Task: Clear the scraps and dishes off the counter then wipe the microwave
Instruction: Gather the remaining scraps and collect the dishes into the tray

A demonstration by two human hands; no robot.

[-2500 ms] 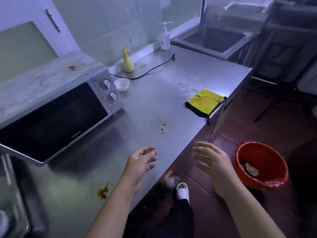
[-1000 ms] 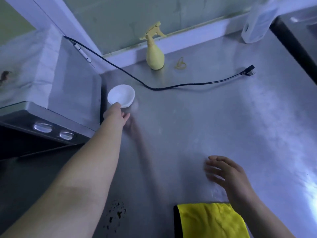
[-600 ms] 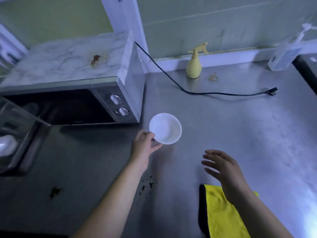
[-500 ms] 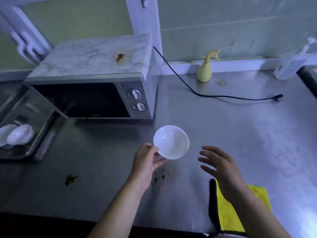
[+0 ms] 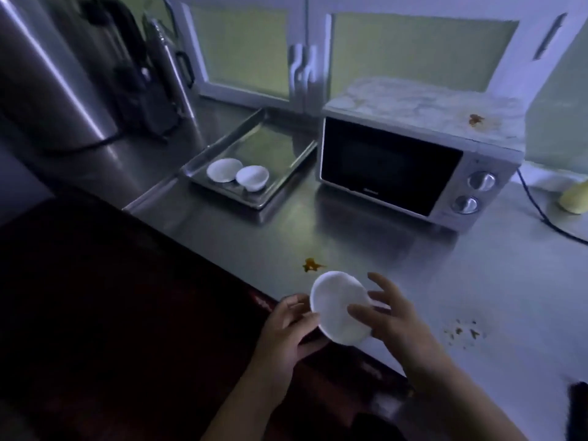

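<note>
Small white dish (image 5: 337,308) held in the air over the near edge of a steel table (image 5: 413,265), between both hands. The left hand (image 5: 286,332) grips the dish by its left rim, thumb on top and fingers curled beneath. The right hand (image 5: 394,316) is spread wide with fingers apart, lying across the right side of the dish; whether the fingers press on it cannot be told.

Just beyond the dish, a brown sauce stain (image 5: 311,265) marks the table. To the right of the hands lies a scatter of brown crumbs (image 5: 463,331).

Farther back stands a silver microwave (image 5: 381,167) with a dark door, shut, and two round knobs on its right side. Its pale top carries a brown smear (image 5: 475,119). A black cord (image 5: 541,214) runs along the table at its right, past a yellow bottle (image 5: 574,202) cut off by the frame edge.

Left of the microwave, just beside it, sits a metal tray (image 5: 254,205). In its near end lie a white saucer (image 5: 222,169) and a white bowl (image 5: 253,177), side by side and touching. A tall steel urn (image 5: 47,84) stands at far left. Pale cabinet doors (image 5: 245,49) line the wall behind.
</note>
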